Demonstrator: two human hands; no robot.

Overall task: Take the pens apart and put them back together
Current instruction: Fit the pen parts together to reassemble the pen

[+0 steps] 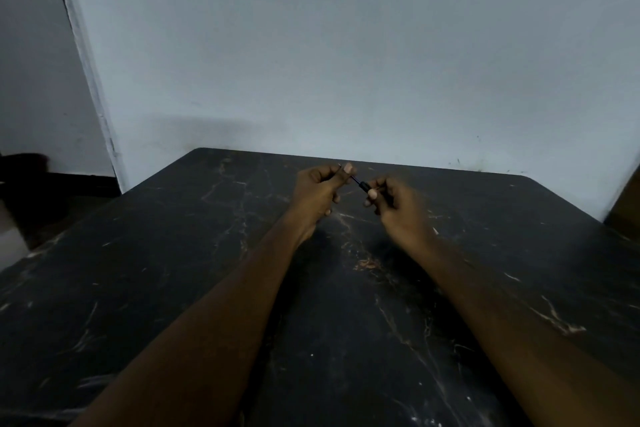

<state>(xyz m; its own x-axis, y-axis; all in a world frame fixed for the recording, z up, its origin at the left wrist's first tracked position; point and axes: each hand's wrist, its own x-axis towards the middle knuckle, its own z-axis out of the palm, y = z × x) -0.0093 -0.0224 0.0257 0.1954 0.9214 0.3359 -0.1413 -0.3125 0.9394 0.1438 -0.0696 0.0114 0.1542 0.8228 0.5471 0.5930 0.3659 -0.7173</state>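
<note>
- Fingers [347, 169] of the left hand [320, 192] were curled round the thin end of a dark pen [360, 183], thumb laid on top. The right hand [393, 206] pinched the thicker black piece at the other end between thumb and forefinger.
- Nearest the camera, both forearms [214, 315] reached forward over the dark, veined counter [138, 288]. No loose parts could be made out on it in the dim light.
- Further out, the two hands met above the far half of the counter, with the pen held in the air between them and touching nothing else.
- Only a short stretch of the pen showed, a slim rod running into the black piece. Whether the parts were coming apart or going together could not be told.
- Either way, the step probably called for keeping both pieces on one straight line, turning or sliding along that line and never bending, since so thin a rod would likely kink.
- Working low over the counter seemed wise, so a small dropped part would land within reach.
- Beyond the counter's far edge stood a plain pale wall [346, 45].
</note>
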